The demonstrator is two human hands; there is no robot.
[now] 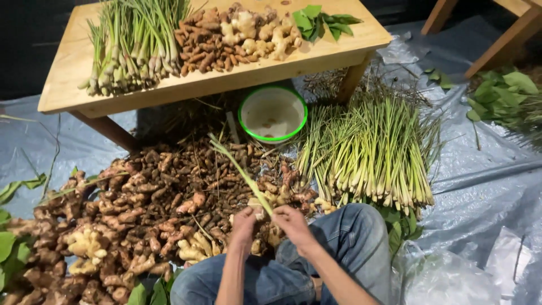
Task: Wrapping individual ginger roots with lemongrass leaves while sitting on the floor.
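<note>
Green lemongrass stalk point(240, 169) pinched at its base (both hands' fingers point(257, 213))

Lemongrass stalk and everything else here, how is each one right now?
lemongrass stalk: held slanting, in both hands
left hand: gripping stalk base
right hand: gripping stalk base
bowl: upright, nearly empty
lemongrass pile: lying on the tarp
ginger heap: loose on the tarp

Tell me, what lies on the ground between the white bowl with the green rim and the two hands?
In the head view, a pile of brown roots covers the ground between the bowl and the hands, and the held lemongrass stalk crosses it.
</note>
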